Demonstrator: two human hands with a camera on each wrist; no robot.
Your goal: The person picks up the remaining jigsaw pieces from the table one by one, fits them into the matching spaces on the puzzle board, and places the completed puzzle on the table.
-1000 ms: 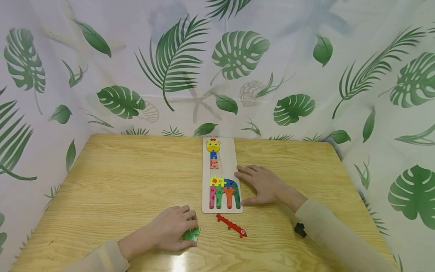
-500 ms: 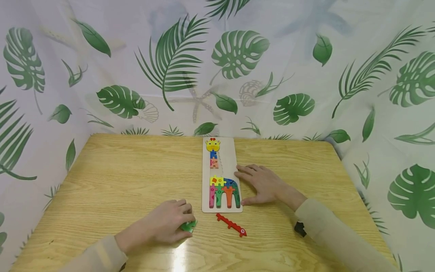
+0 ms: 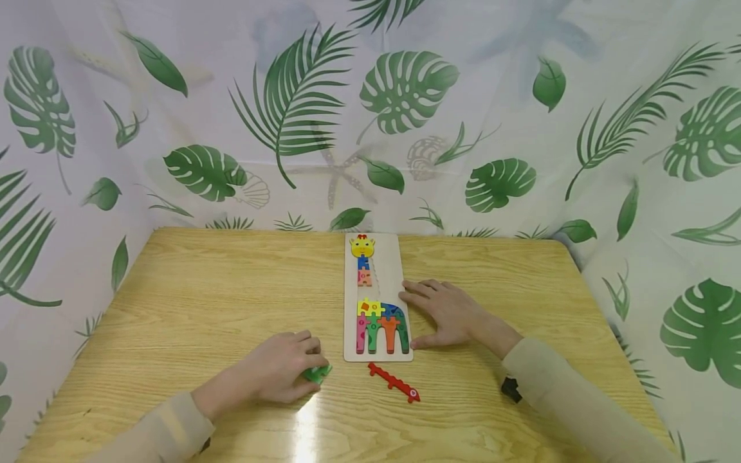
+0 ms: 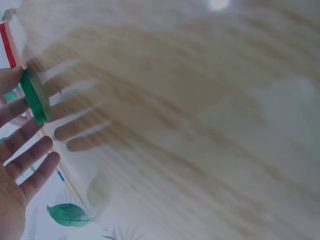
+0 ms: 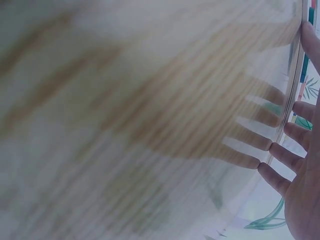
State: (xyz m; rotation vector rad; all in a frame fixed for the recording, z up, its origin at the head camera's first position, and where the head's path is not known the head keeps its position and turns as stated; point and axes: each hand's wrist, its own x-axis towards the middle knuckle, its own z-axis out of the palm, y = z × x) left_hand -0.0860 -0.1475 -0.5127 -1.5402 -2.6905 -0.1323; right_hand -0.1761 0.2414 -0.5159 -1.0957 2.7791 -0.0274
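My left hand [image 3: 282, 366] pinches a green puzzle piece [image 3: 318, 374] between thumb and fingers, to the left of the board's near end. In the left wrist view the green piece [image 4: 34, 97] stands on edge, its thickness facing the camera. A pale giraffe puzzle board [image 3: 389, 267] lies lengthwise at mid-table. It bears a yellow head, two neck pieces and several body and leg pieces, with a bare gap in the lower neck. Against its right edge rests my right hand [image 3: 447, 315], fingers spread and touching the board's side [image 5: 292, 85].
A long red puzzle piece [image 3: 395, 383] with knobs lies loose just below the board. The wooden table [image 3: 243, 283] ends at the back against a white leaf-print sheet [image 3: 417, 193]. A dark wrist band [image 3: 511, 390] shows under the right sleeve.
My left hand has shifted slightly left and away from me with the green piece, which has turned from lying flatter to a tilt. The right hand and board stay put.
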